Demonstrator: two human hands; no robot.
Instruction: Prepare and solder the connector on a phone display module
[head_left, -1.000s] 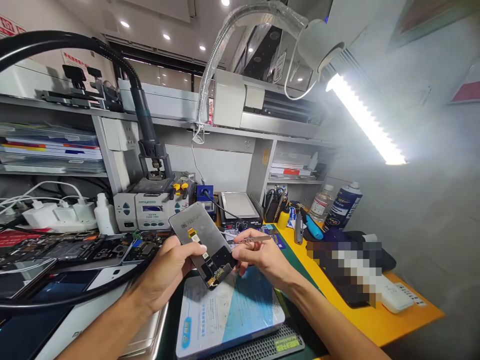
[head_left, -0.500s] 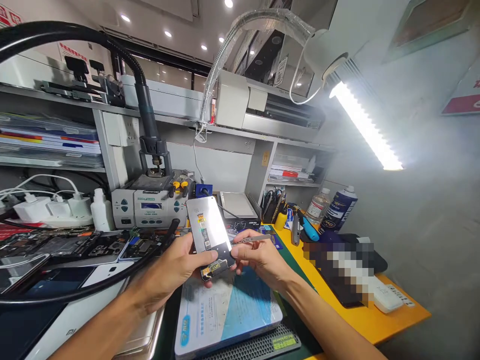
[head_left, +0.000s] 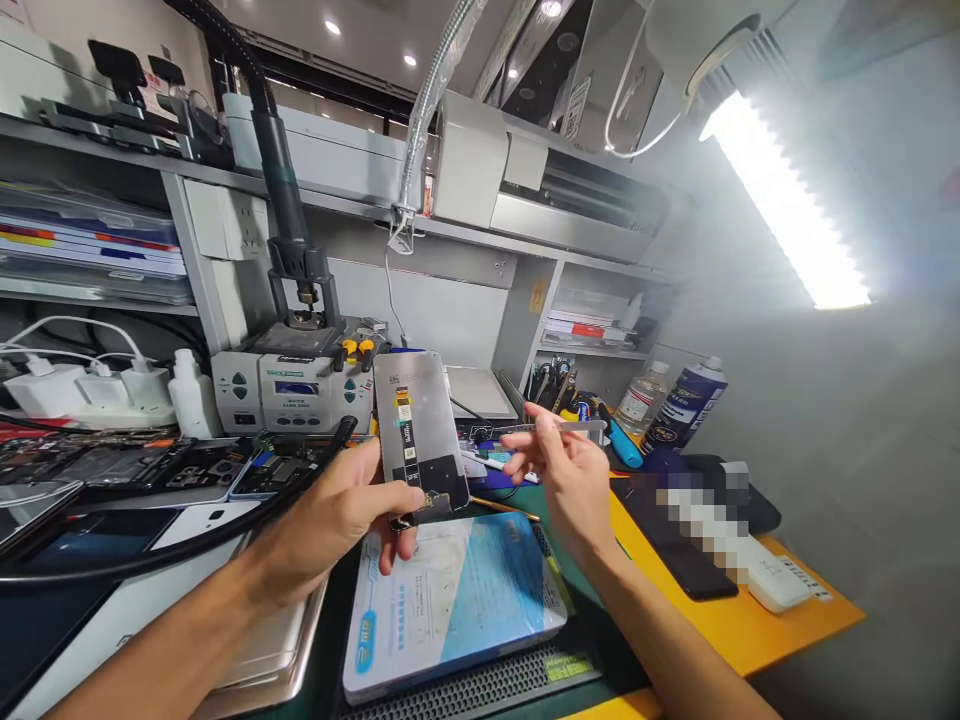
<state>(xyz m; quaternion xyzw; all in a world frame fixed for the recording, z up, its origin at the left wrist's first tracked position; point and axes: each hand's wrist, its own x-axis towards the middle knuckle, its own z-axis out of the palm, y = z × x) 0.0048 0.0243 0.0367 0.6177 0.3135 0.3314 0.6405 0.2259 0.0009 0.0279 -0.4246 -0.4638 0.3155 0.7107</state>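
My left hand point(head_left: 346, 512) is closed around the lower end of a phone screen point(head_left: 436, 420), thumb on its back. The screen stands tilted upright with its silvery back and a flex cable point(head_left: 406, 425) facing me. To the right, my right hand point(head_left: 574, 480) is raised and apart from the screen, its fingers closed on metal tweezers point(head_left: 581, 427) that lie roughly level. Below both hands is a blue and white box point(head_left: 450, 610) on a dark perforated mat point(head_left: 480, 692).
Stacked phones point(head_left: 172, 570) and a black hose point(head_left: 247, 535) lie at the left. A rework station point(head_left: 289, 395) stands behind. At the right are a spray can point(head_left: 684, 405), a clear bottle point(head_left: 643, 398), a dark phone point(head_left: 679, 545) and a bright lamp point(head_left: 787, 200) overhead.
My right hand with the tweezers has moved away from the screen, up and to the right. My left hand still holds the screen, now turned more upright. The camera view has shifted slightly.
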